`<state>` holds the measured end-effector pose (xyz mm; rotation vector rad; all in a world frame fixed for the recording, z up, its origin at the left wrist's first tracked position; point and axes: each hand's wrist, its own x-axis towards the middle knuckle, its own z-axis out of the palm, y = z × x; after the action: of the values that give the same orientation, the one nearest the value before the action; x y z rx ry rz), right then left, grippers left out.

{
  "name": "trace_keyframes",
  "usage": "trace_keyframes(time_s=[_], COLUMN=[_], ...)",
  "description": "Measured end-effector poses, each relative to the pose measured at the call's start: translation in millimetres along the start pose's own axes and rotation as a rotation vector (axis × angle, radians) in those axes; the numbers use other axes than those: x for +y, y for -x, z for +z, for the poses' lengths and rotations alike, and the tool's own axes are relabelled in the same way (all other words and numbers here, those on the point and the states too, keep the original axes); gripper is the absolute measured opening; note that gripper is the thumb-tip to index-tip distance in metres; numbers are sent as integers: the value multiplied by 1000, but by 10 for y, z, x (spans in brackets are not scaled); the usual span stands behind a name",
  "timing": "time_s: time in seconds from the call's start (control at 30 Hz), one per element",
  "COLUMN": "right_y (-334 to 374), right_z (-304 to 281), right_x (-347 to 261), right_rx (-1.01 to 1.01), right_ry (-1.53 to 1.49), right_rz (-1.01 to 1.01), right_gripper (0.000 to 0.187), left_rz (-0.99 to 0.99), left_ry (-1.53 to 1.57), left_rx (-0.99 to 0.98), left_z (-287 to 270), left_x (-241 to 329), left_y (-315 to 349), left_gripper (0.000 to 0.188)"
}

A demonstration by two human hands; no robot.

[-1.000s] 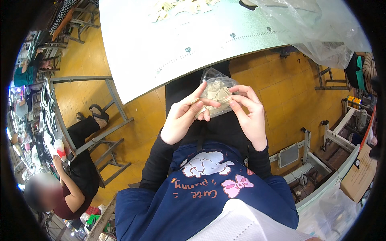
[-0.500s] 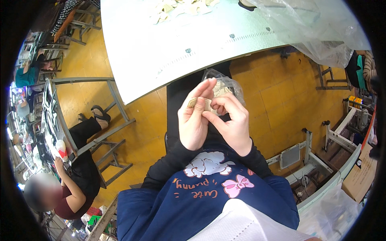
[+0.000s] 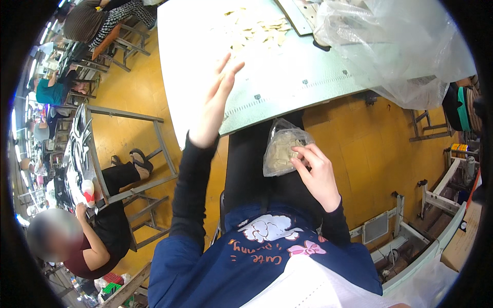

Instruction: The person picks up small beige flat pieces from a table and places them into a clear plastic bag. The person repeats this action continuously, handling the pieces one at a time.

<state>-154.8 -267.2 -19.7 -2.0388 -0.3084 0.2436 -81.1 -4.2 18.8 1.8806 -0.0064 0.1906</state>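
My left hand reaches out over the near left part of the pale green table, with its fingers stretched and nothing visible in them. A clear plastic bag filled with small flat beige pieces rests on my lap, just below the table edge. My right hand is at the right side of this bag. Its fingertips touch the pieces at the bag's mouth, and a gap shows between thumb and forefinger. Farther up the table lies a loose spread of similar beige pieces.
The table has ruler marks along its near edge. A big clear plastic sheet hangs over its right side, beside a metal machine plate. At left, a metal frame stands near a seated co-worker. Metal stands are at right.
My hands were together over the bag, holding a small beige piece. They have parted: the left moved up and out over the table, the right lowered to the bag. The view has shifted.
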Motion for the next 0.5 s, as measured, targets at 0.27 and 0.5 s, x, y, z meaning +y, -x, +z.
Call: trace_keyframes(time_s=[0.27,0.5], right_y=[131,92], right_z=[-3,42], right_x=[134,161], right_rx=[42,8], right_ry=[-47,-34], right_rz=[-7,-96], right_gripper=[24,26], left_rz=[10,139], left_ry=[-178,-505], left_rx=[79,70], left_z=[-126,-127], left_x=[-687,-757], left_y=[-1140,-1122], left_gripper=[44,64])
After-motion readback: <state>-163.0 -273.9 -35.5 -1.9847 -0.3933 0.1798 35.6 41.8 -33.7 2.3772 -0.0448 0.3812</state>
